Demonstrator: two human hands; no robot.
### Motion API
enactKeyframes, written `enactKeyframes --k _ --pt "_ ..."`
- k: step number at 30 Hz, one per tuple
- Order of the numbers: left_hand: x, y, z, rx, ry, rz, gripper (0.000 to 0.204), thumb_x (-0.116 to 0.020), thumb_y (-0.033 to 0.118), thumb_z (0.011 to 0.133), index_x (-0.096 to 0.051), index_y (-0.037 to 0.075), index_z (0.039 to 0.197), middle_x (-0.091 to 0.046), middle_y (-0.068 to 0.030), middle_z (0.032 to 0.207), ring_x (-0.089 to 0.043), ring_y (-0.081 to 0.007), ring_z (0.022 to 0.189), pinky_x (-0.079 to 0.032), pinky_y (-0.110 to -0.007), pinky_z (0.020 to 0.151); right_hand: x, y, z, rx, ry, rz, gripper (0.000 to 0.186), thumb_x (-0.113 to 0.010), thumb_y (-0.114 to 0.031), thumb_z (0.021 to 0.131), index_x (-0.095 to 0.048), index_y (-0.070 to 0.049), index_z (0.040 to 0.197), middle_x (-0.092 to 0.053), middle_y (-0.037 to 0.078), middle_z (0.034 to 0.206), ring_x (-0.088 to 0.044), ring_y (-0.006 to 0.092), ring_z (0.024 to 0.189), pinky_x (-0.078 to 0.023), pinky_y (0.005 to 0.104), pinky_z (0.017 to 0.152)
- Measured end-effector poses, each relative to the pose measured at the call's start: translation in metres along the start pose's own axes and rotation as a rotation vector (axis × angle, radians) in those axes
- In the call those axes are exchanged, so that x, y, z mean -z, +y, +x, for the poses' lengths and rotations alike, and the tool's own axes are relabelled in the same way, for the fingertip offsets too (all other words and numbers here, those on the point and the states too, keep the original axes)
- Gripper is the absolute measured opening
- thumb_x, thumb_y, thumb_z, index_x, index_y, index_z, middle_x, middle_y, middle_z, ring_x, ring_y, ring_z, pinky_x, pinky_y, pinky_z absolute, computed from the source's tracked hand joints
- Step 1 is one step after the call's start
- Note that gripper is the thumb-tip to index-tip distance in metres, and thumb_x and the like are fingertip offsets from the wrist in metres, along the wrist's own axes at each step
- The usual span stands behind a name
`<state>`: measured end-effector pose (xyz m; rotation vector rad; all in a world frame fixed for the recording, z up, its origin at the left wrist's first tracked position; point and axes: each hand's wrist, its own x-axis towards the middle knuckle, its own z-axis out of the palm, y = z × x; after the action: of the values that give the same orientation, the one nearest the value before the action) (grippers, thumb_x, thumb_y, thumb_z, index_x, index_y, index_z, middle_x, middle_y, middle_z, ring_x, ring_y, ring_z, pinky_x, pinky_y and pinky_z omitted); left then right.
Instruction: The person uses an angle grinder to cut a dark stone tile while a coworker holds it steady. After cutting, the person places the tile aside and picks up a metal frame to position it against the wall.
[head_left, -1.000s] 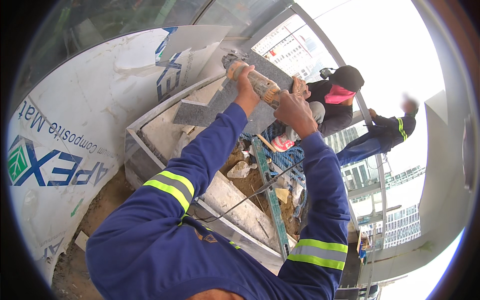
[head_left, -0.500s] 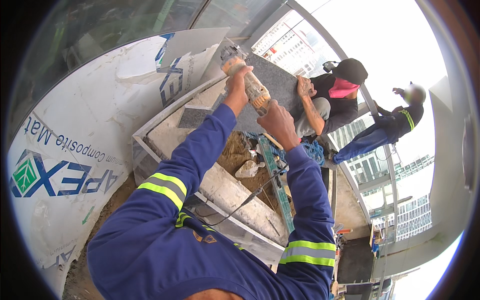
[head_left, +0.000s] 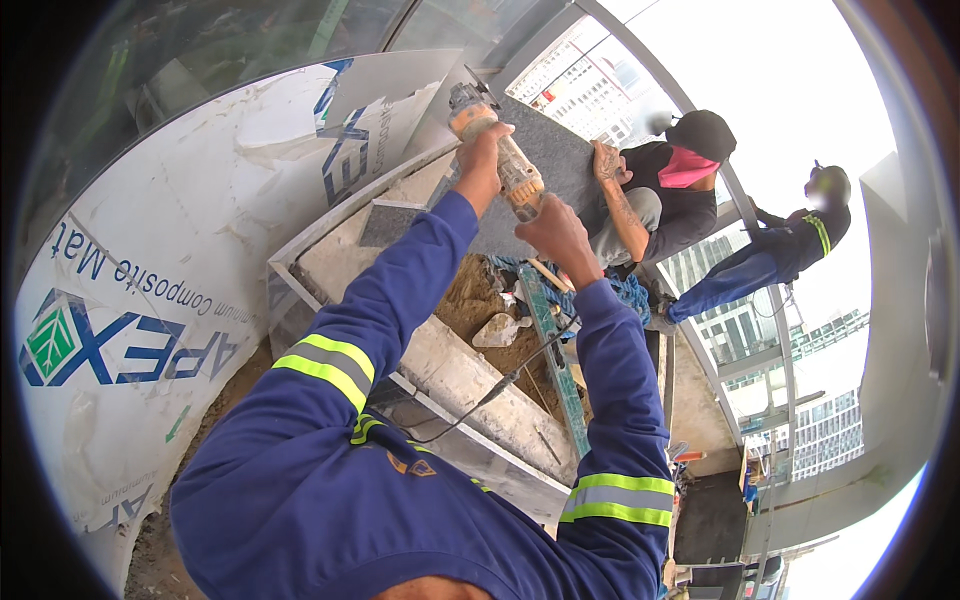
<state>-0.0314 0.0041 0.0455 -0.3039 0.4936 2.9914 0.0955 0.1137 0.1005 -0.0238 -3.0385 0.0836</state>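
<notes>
My left hand (head_left: 480, 154) wraps round the front body of a dusty angle grinder (head_left: 516, 172) with a disc at its upper end. My right hand (head_left: 555, 235) grips the rear of the grinder, lower and to the right. Beneath and beside the tool is a speckled dark grey stone slab (head_left: 548, 130), with a notched part (head_left: 390, 225) lying over the planter's concrete top. A co-worker's tattooed hand (head_left: 607, 162) holds the slab's right edge. A black power cord (head_left: 500, 388) runs across below my arms.
A crouching co-worker (head_left: 685, 210) in pink face covering is at right, a standing person (head_left: 780, 260) behind. A white panel (head_left: 180, 250) curves along the left. The concrete planter (head_left: 465, 380) holds soil, blue rope (head_left: 625, 290) and a long green bar (head_left: 555, 350). Windows show buildings (head_left: 590, 80).
The grinder and both my hands have moved up and leftward in the view. More of the crouching co-worker's forearm shows at the slab, and the standing person has shifted right.
</notes>
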Motion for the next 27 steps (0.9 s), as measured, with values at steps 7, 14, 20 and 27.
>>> enactKeyframes --k 7,14,20,27 --pt "0.011 -0.008 0.018 -0.009 -0.076 -0.023 0.062 -0.083 0.018 0.072 -0.055 0.004 0.125 -0.058 -0.0107 0.106 -0.064 -0.0283 0.091 -0.058 -0.049 0.078 -0.005 -0.006 -0.001 0.033 0.091 -0.118 0.043 -0.071 -0.021 0.076 -0.06 0.008 0.106 -0.071 0.03 0.095 -0.072 0.0454 0.091 -0.056 0.0513 0.082" --pt "0.024 -0.022 0.018 -0.006 -0.175 -0.195 0.049 -0.081 0.022 0.076 -0.056 0.007 0.115 -0.058 -0.011 0.091 -0.064 -0.0299 0.076 -0.058 -0.049 0.069 -0.007 0.0 -0.013 0.079 0.118 -0.197 0.04 -0.073 -0.02 0.078 -0.057 0.006 0.105 -0.072 0.029 0.092 -0.072 0.0443 0.088 -0.057 0.0513 0.08" --pt "0.024 -0.027 0.017 0.067 -0.153 -0.266 0.048 -0.08 0.024 0.077 -0.054 0.007 0.115 -0.061 -0.0151 0.088 -0.065 -0.0331 0.074 -0.058 -0.052 0.069 0.002 -0.001 -0.011 0.1 0.11 -0.285 0.036 -0.073 -0.018 0.08 -0.057 0.006 0.103 -0.072 0.029 0.091 -0.073 0.0443 0.087 -0.057 0.0504 0.079" --pt "0.011 -0.032 0.018 0.046 -0.158 -0.254 0.05 -0.08 0.023 0.077 -0.053 0.007 0.115 -0.058 -0.0128 0.09 -0.065 -0.0324 0.074 -0.058 -0.051 0.068 0.012 0.003 -0.007 0.105 0.127 -0.279 0.025 -0.065 -0.009 0.082 -0.058 0.006 0.102 -0.072 0.029 0.09 -0.073 0.0456 0.087 -0.058 0.0507 0.078"
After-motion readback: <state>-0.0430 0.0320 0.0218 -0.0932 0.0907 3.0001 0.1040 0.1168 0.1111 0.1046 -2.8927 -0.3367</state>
